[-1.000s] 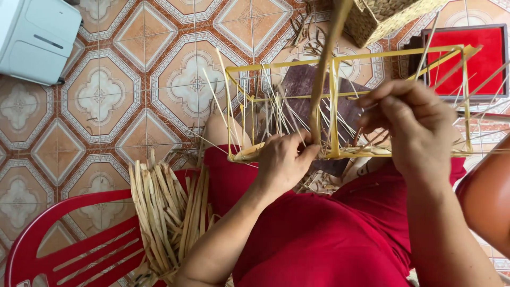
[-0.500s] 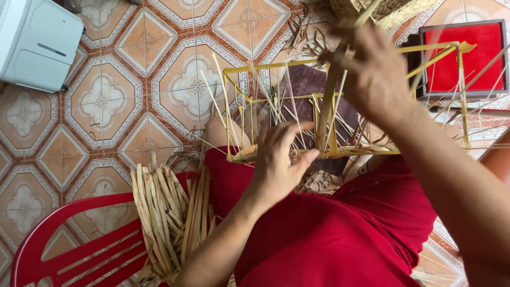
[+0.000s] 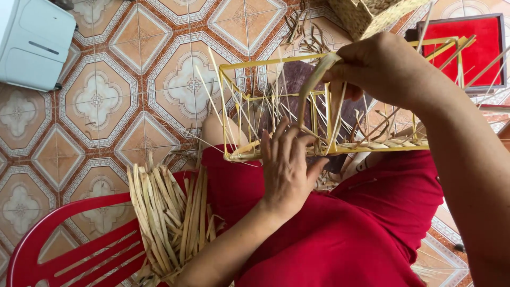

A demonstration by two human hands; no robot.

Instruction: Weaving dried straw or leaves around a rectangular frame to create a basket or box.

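Note:
A yellow wire box frame [image 3: 276,61] rests on my lap over red clothing, with thin pale straws standing in it. My left hand [image 3: 287,165] presses flat against the frame's near bottom edge, fingers spread over the woven strands. My right hand [image 3: 380,66] is raised above the frame and pinches a flat dried leaf strip [image 3: 311,87] that curves down into the frame beside an upright wire.
A bundle of dried leaf strips [image 3: 170,212] lies on a red plastic chair [image 3: 48,250] at my left. A white appliance [image 3: 32,42] sits on the patterned tile floor at top left. A woven basket [image 3: 366,13] and a red tray [image 3: 478,48] are beyond the frame.
My right hand has pulled the leaf strip upward, then come back down and forward above the frame. My left hand slid slightly along the bottom edge and flattened.

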